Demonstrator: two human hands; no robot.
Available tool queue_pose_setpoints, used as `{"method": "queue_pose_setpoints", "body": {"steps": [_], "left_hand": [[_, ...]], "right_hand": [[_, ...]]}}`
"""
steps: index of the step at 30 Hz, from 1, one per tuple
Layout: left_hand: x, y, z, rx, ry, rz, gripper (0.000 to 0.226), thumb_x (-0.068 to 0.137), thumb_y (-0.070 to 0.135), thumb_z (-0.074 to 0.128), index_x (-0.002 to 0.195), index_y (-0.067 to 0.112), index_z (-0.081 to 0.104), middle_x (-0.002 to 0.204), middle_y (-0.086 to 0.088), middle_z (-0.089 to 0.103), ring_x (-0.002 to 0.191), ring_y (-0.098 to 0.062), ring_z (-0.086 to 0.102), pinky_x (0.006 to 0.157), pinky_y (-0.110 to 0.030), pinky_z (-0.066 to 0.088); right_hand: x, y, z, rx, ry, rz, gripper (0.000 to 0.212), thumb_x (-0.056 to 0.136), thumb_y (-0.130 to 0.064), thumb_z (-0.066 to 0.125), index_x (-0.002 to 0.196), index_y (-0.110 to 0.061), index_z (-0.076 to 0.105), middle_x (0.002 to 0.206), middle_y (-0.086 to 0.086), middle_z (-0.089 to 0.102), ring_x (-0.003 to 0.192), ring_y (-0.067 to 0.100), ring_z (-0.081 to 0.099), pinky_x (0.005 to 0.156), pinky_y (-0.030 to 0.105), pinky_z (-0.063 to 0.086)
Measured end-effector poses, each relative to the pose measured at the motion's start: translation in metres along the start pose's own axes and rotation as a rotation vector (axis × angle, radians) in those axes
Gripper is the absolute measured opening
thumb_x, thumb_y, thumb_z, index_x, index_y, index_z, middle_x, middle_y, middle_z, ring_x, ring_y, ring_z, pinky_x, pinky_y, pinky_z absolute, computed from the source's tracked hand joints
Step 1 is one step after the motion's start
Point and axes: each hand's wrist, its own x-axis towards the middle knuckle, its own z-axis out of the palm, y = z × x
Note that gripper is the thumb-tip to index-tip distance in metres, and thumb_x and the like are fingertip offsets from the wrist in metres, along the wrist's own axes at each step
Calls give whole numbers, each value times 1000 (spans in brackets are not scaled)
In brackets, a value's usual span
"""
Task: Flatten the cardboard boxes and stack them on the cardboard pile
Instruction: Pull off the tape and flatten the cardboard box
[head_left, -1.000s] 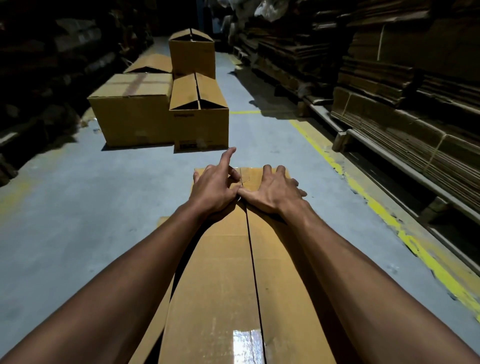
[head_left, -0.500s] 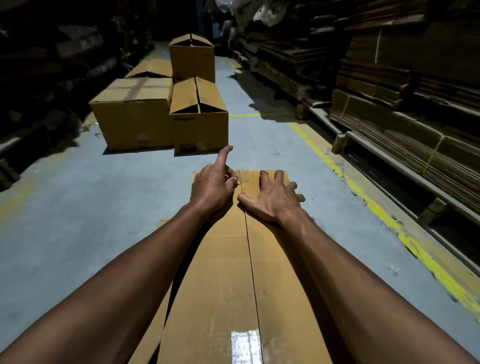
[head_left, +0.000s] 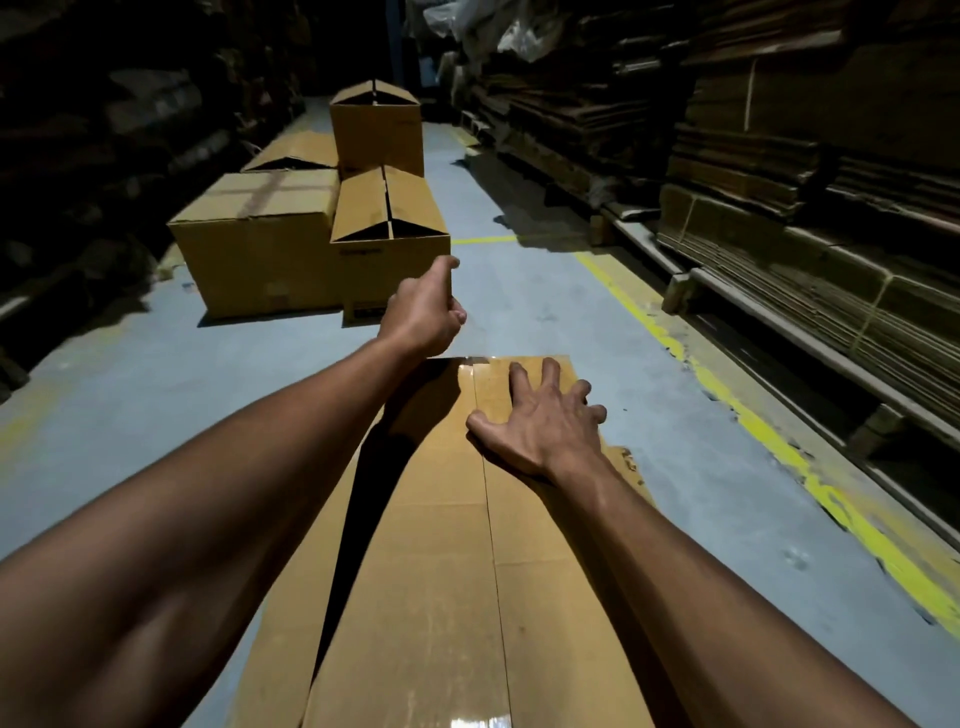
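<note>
Along the left edge the shelves (head_left: 88, 130) sink into darkness and what they hold cannot be made out; the near end of the box (head_left: 441, 571) runs off the bottom of the view, and the left forearm hides part of its left flap. Whether the left hand (head_left: 423, 312) pinches anything is hard to tell: a thin strip of clear tape (head_left: 470, 358) glints at the box's far edge just below it, but the link between fingers and tape is not plain.

Farther up the grey floor (head_left: 545, 291) stand four more cartons: a big taped carton (head_left: 260, 244), a small carton (head_left: 389, 239) touching its right side with flaps ajar, a tall carton (head_left: 376, 124) behind, and a low one (head_left: 293, 153) to its left. A yellow line (head_left: 753, 415) runs along the floor on the right, beside racks stacked with flat cardboard (head_left: 810, 291).

The hands are apart. The left is raised clear of the box, fingers curled, thumb pointing forward. The right hand (head_left: 540, 421) lies flat with fingers spread, pressing on the right flap near the far end, next to the centre seam
</note>
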Motion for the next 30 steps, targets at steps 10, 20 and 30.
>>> {"method": "queue_pose_setpoints", "body": {"steps": [10,20,30], "left_hand": [[37,-7,19,-72,-33,-166,75,84,14,85,146,29,46,112,-6,73,102,-27,72,86,-48,63],[49,12,-1,-26,-8,-205,71,89,10,78,149,27,44,118,-5,69,100,-23,71,70,-35,62],[49,37,-31,-450,-46,-489,13,95,4,72,103,8,62,105,-7,72,76,-15,71,56,-32,58]], "right_hand": [[1,1,3,-19,19,-3,93,75,-84,29,148,-27,35,147,15,32,122,51,38,91,59,44],[3,3,5,-10,25,-8,96,73,-86,31,148,-27,35,146,14,33,121,49,39,89,56,44],[1,2,2,-9,21,-15,93,74,-84,32,146,-26,38,142,14,34,118,47,40,86,54,41]]}}
